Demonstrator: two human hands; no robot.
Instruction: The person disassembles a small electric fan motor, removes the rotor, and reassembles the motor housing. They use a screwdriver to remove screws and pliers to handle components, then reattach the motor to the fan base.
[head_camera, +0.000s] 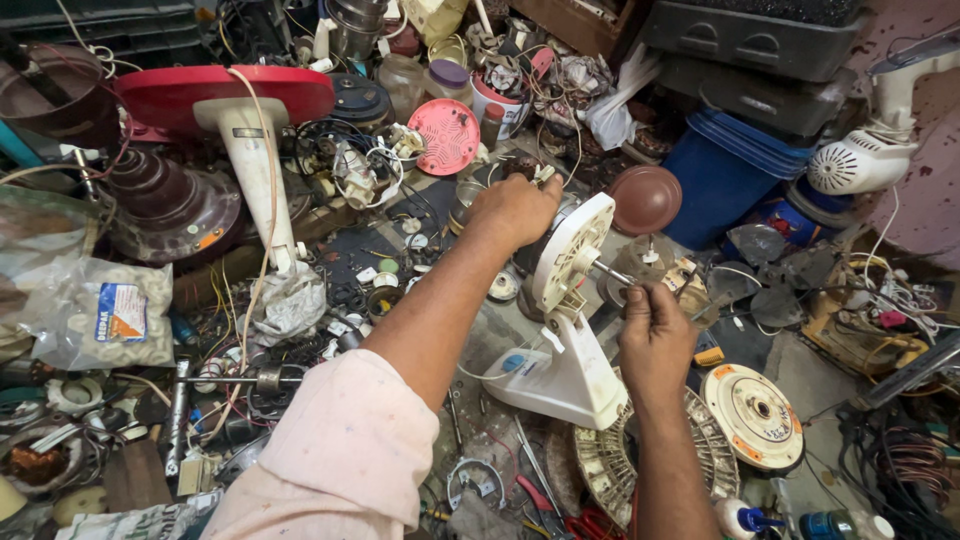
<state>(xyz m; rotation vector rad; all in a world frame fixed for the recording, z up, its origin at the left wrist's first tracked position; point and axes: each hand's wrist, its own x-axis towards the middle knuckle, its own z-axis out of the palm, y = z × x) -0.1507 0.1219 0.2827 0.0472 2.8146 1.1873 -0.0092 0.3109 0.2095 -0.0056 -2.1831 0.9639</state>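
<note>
Pink sleeve, hands gripping fan motor, surrounding clutter

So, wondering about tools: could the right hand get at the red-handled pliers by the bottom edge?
Probably yes: the right hand holds only the fan's shaft, and the red-handled pliers lie uncovered below its forearm.

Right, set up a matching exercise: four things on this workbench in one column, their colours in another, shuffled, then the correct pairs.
Things:
1. Fan stand held by the left hand
2. Round lid at the back
3. Bucket on the right
4. Dome cap beyond the right hand

Colours:
A. blue
B. brown
C. white
D. pink

Pairs: 1-C, 2-D, 3-A, 4-B
</note>
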